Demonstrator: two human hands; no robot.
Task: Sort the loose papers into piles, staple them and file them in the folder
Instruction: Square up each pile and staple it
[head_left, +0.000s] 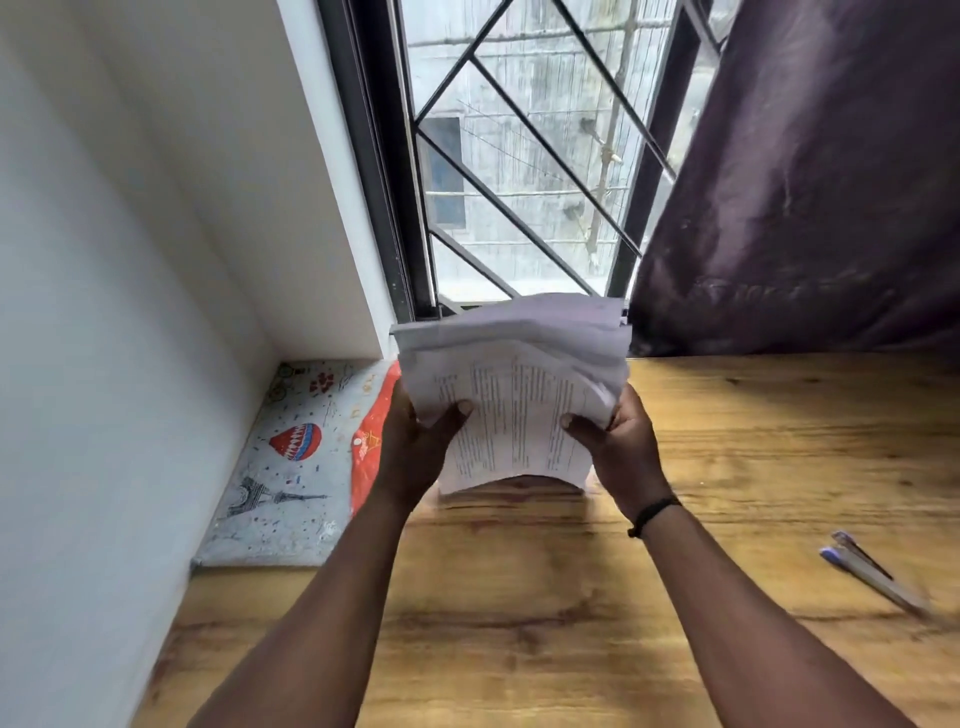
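Both hands — left hand (415, 447), right hand (618, 441) — gripping paper stack (511, 395) above table (519, 623), folder (291, 457) left, maybe pens (867, 569).

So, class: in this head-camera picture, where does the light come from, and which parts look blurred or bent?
Head view: daylight enters through the window, leaving the papers backlit and shadowing the table beneath; the pens at right are smeared by blur; the wide lens bends the window bars and wall edges.
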